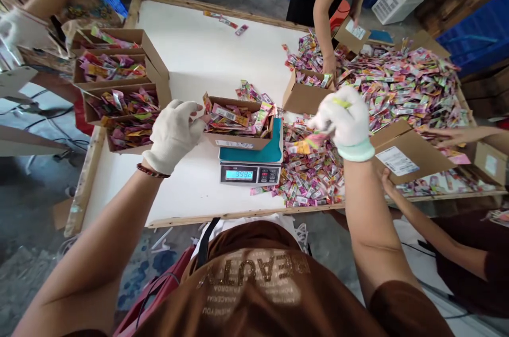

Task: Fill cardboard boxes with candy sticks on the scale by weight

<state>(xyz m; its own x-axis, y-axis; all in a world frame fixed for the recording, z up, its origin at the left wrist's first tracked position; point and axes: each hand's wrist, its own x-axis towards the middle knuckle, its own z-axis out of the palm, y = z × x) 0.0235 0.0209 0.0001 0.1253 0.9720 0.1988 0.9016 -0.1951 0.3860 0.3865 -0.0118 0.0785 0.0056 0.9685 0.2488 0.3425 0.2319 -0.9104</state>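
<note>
A small cardboard box [234, 141] full of colourful sachets sits on a digital scale [250, 173] with a teal top and a lit display. My left hand [173, 133], in a white glove, has its fingers curled against the box's left end. My right hand [344, 120], also gloved, hovers over the sachet pile [314, 167] right of the scale and pinches a few sachets [308, 143] between its fingers.
Three filled boxes [119, 93] stand at the table's left. A large heap of sachets [401, 82] covers the right side. A person across the table reaches into another box [304, 96]. A co-worker at right handles a flat carton [409, 154]. White tabletop [202, 56] shows between.
</note>
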